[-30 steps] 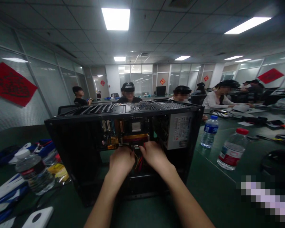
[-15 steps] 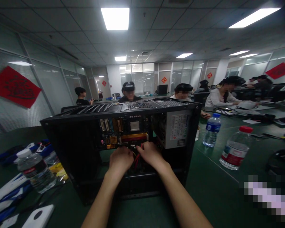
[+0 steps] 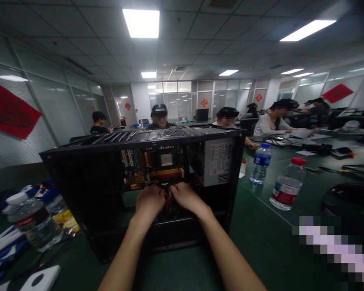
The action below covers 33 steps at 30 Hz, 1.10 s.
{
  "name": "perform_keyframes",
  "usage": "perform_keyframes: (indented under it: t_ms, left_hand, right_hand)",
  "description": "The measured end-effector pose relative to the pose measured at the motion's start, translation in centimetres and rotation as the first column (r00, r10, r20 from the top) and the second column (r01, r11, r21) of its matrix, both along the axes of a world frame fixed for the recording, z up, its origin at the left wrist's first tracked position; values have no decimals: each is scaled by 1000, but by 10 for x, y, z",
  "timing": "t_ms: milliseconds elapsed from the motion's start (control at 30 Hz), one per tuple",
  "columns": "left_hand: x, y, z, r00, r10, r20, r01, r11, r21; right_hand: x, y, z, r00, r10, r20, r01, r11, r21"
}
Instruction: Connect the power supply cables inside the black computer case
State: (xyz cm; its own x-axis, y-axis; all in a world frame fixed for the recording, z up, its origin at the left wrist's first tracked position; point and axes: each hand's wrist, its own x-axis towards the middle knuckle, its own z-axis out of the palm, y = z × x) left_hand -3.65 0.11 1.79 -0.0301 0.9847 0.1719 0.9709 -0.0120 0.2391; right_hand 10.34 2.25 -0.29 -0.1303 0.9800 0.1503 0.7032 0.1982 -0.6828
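An open black computer case [image 3: 79, 178] lies on its side on the dark green table [image 3: 261, 234], its inside facing me. A motherboard [image 3: 151, 167] with coloured slots sits at its back, and a grey power supply [image 3: 220, 161] fills its right end. Both my hands are inside the case, close together below the motherboard. My left hand [image 3: 150, 201] is curled closed and my right hand [image 3: 185, 197] is pinched closed. Red and yellow wires [image 3: 169, 201] run between them, and both hands grip these cables.
A water bottle [image 3: 33, 224] lies at the left among blue and white packets. Two bottles [image 3: 286, 184] stand at the right, one red-capped, one blue-capped [image 3: 260, 163]. A white device [image 3: 41, 279] lies at lower left. Several people sit behind the case and at the right.
The view has shifted, so the case sits further left in the picture. My hands have drawn closer together on the wires, still in the same spot inside the case.
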Motion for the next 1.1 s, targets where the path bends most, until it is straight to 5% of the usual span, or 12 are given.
perform_keyframes:
  t_ms: [267,467,633,733,1100]
  left_hand:
    - [0,0,-1,1000,-28,0,28,1000,-5]
    - [6,-18,15,994,8,-108,1,996,87]
    - [9,-26,20,980,-197,25,198,974,-112]
    - [9,-19,11,978,-203,38,207,966,-155]
    - [7,-16,6,989,-114,-96,99,984,-148]
  right_hand:
    - [-1,-3,2,997,39,-67,-42,998,-51]
    - [-1,3,-1,997,50,-52,-53,997,-57]
    - [-1,6,1,989,70,-128,-83,992,-96]
    - [0,7,0,984,94,-151,-111,988,-108]
    - [-5,-3,4,990,74,123,-57,989,-136]
